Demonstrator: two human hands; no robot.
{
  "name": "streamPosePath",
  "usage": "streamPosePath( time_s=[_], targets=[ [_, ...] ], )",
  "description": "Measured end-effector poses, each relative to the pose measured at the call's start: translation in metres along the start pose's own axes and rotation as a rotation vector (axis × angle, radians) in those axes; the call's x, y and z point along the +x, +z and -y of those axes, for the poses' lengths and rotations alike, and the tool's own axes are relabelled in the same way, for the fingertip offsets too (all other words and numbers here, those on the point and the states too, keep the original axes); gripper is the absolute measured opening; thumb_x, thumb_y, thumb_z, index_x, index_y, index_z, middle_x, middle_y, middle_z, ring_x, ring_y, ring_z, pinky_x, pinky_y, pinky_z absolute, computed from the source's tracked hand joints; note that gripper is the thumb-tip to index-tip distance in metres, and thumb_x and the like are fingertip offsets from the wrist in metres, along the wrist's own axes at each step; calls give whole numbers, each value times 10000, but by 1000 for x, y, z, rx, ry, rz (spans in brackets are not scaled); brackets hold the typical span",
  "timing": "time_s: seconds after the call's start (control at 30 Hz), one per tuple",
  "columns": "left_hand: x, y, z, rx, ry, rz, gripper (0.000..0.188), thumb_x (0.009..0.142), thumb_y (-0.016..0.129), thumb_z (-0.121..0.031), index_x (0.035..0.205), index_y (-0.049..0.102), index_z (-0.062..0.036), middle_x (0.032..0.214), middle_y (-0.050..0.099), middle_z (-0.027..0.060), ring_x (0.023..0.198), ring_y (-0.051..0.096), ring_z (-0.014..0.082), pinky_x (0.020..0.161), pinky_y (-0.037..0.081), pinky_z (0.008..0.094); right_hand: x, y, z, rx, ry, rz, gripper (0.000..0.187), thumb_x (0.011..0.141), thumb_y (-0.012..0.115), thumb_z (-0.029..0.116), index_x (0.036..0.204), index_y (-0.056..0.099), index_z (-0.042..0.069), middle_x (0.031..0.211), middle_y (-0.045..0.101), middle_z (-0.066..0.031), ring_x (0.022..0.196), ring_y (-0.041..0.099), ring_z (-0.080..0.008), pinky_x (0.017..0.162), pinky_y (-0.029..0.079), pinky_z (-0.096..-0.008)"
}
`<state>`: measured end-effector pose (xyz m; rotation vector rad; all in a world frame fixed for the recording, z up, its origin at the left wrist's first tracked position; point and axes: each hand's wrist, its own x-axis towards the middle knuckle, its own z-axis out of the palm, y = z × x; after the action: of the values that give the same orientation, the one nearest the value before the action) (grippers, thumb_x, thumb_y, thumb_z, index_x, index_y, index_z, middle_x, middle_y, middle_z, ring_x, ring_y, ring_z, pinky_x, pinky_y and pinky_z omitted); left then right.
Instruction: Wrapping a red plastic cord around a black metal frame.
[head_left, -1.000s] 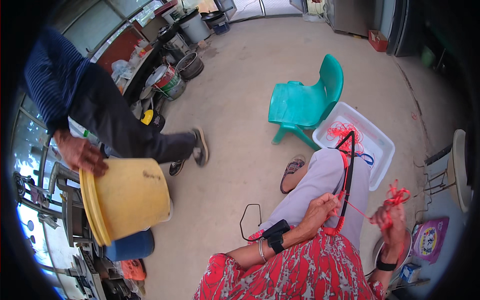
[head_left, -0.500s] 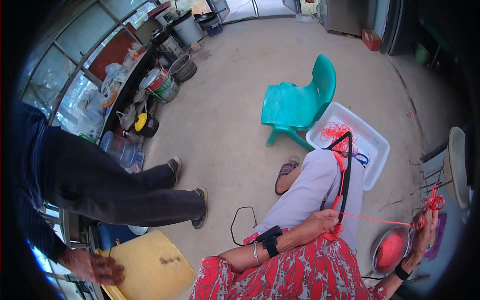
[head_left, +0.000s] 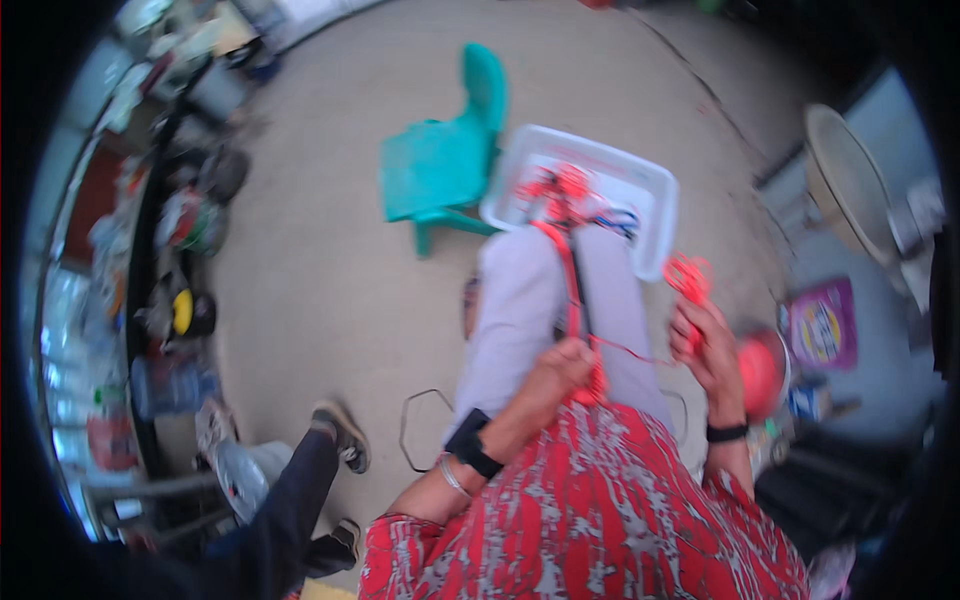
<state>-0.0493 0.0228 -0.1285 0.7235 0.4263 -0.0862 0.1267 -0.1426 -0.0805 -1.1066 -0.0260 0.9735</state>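
A narrow black frame (head_left: 582, 280), partly wrapped in red cord, lies lengthwise over my lap. My left hand (head_left: 562, 368) is closed on its near end, where red coils (head_left: 592, 388) bunch beside the fingers. My right hand (head_left: 708, 340), raised to the right of my knee, grips a looped bundle of red cord (head_left: 687, 275). One thin, slightly sagging strand (head_left: 632, 353) runs between the two hands. Past my knees, a white plastic tray (head_left: 655, 215) holds a tangle of red cord (head_left: 570, 180) and blue-handled scissors (head_left: 622, 220). Motion blur softens the details.
A green plastic chair (head_left: 435, 165) stands left of the tray. Beside my right hand are a bowl with red contents (head_left: 762, 375) and a purple bag (head_left: 822, 322). Another person's leg (head_left: 300, 490) is at lower left. Pots and containers (head_left: 195, 215) line the left wall.
My right hand has come closer to my left with the cord bundle, and the strand has slackened. The view has shifted, and the other person now shows only at the lower left.
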Motion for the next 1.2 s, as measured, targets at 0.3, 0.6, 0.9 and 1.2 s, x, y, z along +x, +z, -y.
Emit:
streamPosePath(
  time_s=[0.3,0.6,0.9,1.2],
  targets=[
    [5,18,-30,-163,-24,28,229,980,486,-254,999,514,-27,774,631,146,630,642,241,621,530,324,-10,16,-30,188,60,152,329,905,557,101,1223,493,48,618,374,48,453,337,-47,399,287,-216],
    [-3,33,-18,-122,-54,-6,266,992,460,-276,1064,507,-24,767,619,148,643,632,253,629,511,320,-24,19,-35,-69,243,87,152,935,573,205,896,589,60,542,364,57,439,345,-47,406,274,-222],
    [-2,37,-22,-264,-97,9,345,1019,374,-318,1103,501,-8,694,596,156,568,569,239,569,481,342,-70,34,-13,-222,147,237,84,883,606,128,893,582,49,608,462,30,475,383,-47,426,295,-217],
    [-1,30,-14,-255,-126,4,319,1006,415,-315,991,515,-12,667,600,152,540,576,248,544,481,332,-72,45,-8,25,131,226,109,905,570,131,952,585,33,621,463,32,518,384,-39,464,298,-227]
  ],
)
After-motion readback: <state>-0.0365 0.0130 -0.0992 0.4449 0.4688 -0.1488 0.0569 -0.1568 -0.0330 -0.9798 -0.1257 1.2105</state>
